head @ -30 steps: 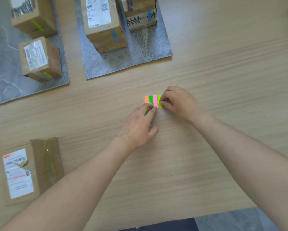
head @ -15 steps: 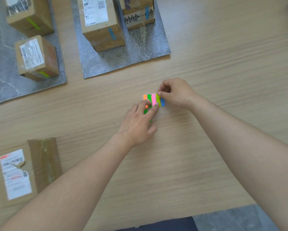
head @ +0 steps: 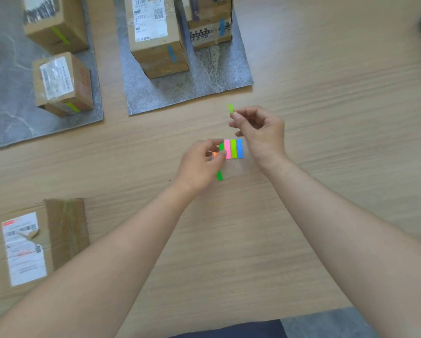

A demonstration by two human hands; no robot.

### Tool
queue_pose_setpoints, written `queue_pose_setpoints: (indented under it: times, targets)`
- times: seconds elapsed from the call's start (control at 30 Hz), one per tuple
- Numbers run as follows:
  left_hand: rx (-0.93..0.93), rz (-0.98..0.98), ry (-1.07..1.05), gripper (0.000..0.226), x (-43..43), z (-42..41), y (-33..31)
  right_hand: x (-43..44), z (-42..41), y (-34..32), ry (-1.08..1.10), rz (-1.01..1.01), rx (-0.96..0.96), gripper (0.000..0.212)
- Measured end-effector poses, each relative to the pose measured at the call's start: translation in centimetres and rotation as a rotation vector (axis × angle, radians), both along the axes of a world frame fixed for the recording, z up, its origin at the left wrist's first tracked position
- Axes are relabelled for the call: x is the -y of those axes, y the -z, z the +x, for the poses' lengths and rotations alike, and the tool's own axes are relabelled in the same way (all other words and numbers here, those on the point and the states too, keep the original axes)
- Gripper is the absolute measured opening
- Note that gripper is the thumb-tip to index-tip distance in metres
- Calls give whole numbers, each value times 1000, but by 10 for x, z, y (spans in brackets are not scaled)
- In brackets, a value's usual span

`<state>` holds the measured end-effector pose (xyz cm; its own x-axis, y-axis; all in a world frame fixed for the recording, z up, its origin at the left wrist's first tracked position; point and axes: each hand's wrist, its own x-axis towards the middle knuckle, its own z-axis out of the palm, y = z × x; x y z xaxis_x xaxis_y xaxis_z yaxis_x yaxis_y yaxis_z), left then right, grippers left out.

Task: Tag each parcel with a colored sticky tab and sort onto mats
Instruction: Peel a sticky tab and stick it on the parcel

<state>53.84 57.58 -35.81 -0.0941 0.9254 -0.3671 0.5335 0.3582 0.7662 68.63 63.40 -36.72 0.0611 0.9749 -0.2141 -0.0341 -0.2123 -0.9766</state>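
Lime sticky tab (head: pixel 230 109), a thin strip, pinched in our right hand (head: pixel 260 132); left hand (head: pixel 201 164) curls over striped pad (head: pixel 233 149), grip unclear; woodgrain table (head: pixel 326 118).

**Bright strips on pale wood**

The pad (head: pixel 233 149) shows strips of orange, green, pink, lime and blue. Above it is a lime tab (head: pixel 230 108), and below it a green tab (head: pixel 219 175). The surface (head: pixel 326 118) is pale wood with fine grain. The left mat (head: pixel 9 118) and middle mat (head: pixel 204 81) are grey, marbled with pale veins. All boxes are brown cardboard. The far box (head: pixel 51 25) and near box (head: pixel 63 84) carry lime tabs. The tall box (head: pixel 155 35) and end box (head: pixel 209 20) carry blue ones. The flat parcel (head: pixel 58 235) has a white label with black print and a red mark.
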Motion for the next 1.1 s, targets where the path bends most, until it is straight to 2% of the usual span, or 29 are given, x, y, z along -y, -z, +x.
queue_pose_setpoints:
  times: [0.07,0.13,0.3,0.5,0.7,0.93,1.1]
  targets:
    - [248,-69,-361,9,-11,-7,-17,12,-8,-5,-83,92,69,8]
    - [366,-106,-491,9,-13,-18,-33,22,-15,-10,-150,193,128,10]
    - [461,-41,-525,8,4,-38,-64,40,-32,-26,-246,355,213,11]
    - [446,42,-490,8,35,-64,-89,61,-56,-52,-376,450,243,10]
    - [436,110,-540,7,76,-103,-108,95,-93,-83,-463,351,252,19]
    - [395,165,-596,8,142,-176,-117,154,-162,-101,-468,151,169,55]
    - [386,170,-580,8,203,-235,-116,213,-228,-105,-349,-57,19,45]
